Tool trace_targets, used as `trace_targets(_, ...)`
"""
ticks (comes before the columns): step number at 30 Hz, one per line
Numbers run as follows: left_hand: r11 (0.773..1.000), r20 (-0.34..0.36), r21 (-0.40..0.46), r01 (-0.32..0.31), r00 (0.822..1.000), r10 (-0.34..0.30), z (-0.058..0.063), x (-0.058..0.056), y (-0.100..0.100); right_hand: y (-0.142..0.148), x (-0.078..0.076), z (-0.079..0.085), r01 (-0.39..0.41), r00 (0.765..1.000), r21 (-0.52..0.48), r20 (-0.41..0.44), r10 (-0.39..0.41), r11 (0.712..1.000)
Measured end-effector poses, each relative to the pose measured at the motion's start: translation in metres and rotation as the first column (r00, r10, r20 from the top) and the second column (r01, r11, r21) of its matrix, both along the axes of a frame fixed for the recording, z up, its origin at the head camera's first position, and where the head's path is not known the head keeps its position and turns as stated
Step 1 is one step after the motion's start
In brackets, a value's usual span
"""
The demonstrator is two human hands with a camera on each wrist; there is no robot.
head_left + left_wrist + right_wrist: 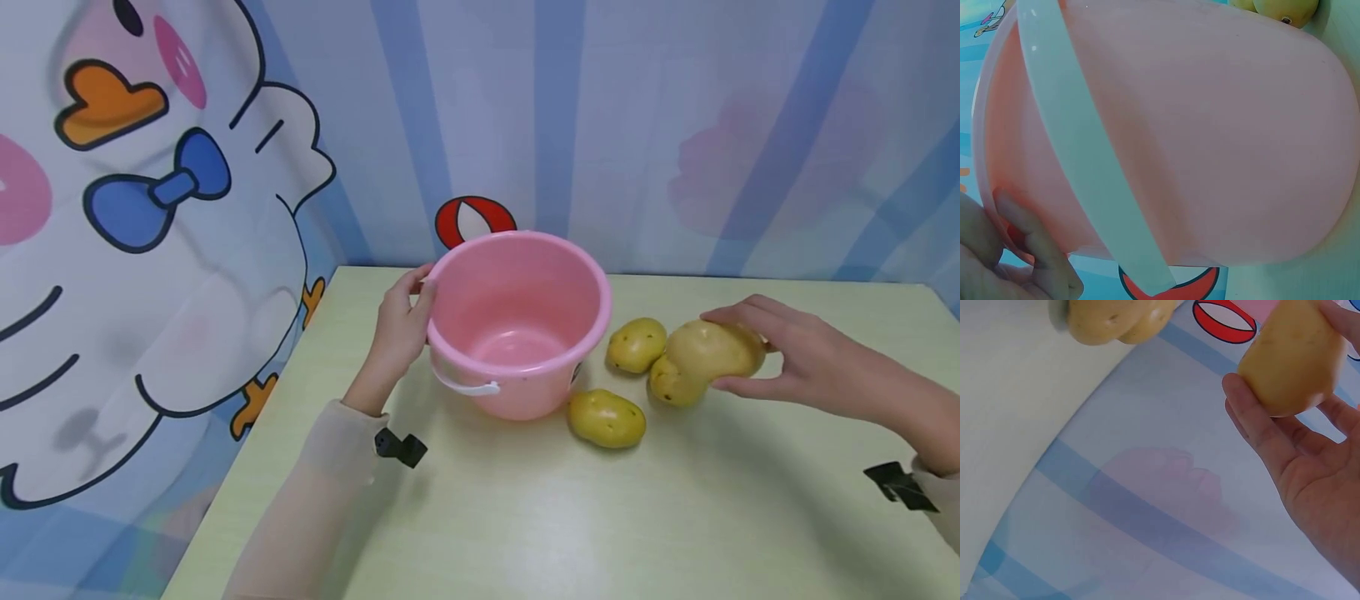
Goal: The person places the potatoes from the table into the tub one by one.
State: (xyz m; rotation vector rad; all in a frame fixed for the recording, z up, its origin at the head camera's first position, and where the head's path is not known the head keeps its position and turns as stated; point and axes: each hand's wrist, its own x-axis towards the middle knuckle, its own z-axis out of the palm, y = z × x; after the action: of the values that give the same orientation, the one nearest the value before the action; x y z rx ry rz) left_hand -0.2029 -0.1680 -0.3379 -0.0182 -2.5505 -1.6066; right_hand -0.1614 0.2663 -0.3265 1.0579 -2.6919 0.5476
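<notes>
A pink bucket (pixel 525 392) stands upright on the table with its mouth facing up. My left hand (pixel 402 321) grips its rim on the left side, and the thumb and fingers also show at the rim in the left wrist view. The white handle (pixel 1094 144) hangs down along the outer wall. In my right hand (pixel 813 362) is a large potato (pixel 716 348), pinched between thumb and fingers and raised in the right wrist view (pixel 1291 362). It partly covers a second potato (pixel 672 383). Two more potatoes lie near the bucket, one behind (pixel 637 344) and one in front (pixel 607 419).
The pale table (pixel 510 525) reaches back to a blue striped backdrop (pixel 615 125). A large cartoon bird (pixel 210 292) is printed at the left, and a red and white ball (pixel 491 215) is printed behind the bucket. Black tags (pixel 401 447) sit at both wrists.
</notes>
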Motion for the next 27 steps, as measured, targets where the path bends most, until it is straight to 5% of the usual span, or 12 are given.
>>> trace_targets(11,1.0,-0.034,0.0,0.022,0.999,-0.022,-0.002,0.0,-0.002,-0.01,-0.007,0.031,0.069,0.997,-0.015,0.046,-0.068,0.997)
trace_targets(27,1.0,-0.026,0.011,0.006,1.0,-0.005,-0.002,0.0,0.001,-0.042,-0.021,0.068,-0.042,0.999,-0.075,0.025,0.044,0.996)
